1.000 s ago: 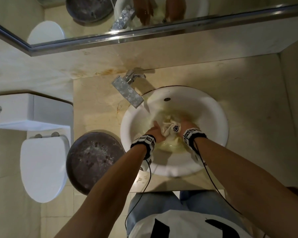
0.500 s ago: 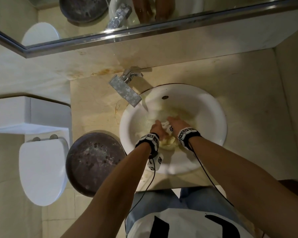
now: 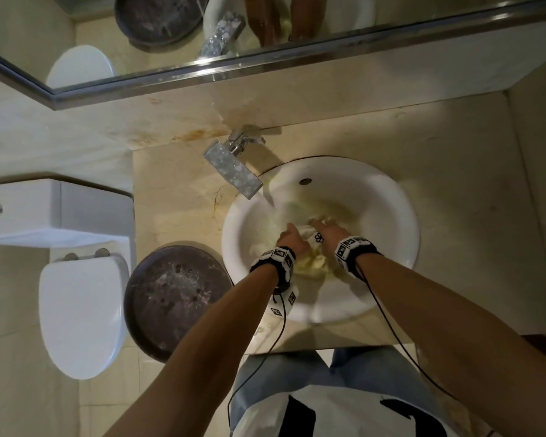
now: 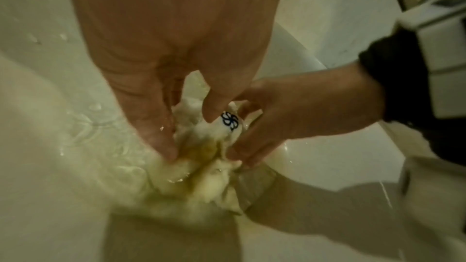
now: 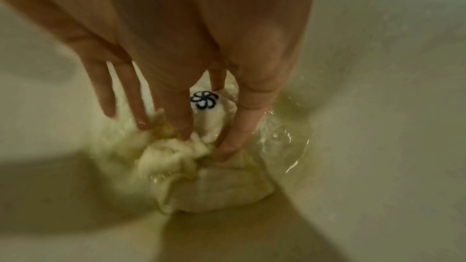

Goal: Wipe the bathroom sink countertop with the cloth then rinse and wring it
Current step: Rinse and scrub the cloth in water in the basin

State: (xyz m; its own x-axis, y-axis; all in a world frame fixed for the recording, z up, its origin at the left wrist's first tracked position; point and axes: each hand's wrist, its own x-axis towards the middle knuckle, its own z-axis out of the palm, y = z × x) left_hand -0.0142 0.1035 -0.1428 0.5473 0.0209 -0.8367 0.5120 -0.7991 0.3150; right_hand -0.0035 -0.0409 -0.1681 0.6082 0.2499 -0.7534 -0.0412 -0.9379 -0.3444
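Both hands are down in the sink (image 3: 391,216) at the centre right of the head view: the left hand (image 3: 292,238) pinches the sodden cloth (image 3: 311,234) between thumb and fingertips, and the right hand (image 3: 331,233) grips it from the other side, thumb and fingers curled into the folds. From the left wrist view the cloth (image 4: 209,156) is bunched in a wet lump in murky yellowish water at the bottom of the bowl, its small dark flower mark (image 4: 229,121) showing between the two hands; the right wrist view shows that mark (image 5: 203,100) just below the fingers (image 5: 181,119). Water appears to run from the faucet (image 3: 232,168) at the upper left of the basin. I judge this to be the rinsing step, with wringing not yet done. The risk from here is that the cloth, sitting over the bottom of the bowl, blocks the drain so dirty water collects and soaks back into it; a hard wring low in the basin could also splash onto the worktop (image 3: 470,184). Compared with a second ago, the hands have shifted slightly up the frame toward the faucet and closed together on the cloth, which was more spread between them then.
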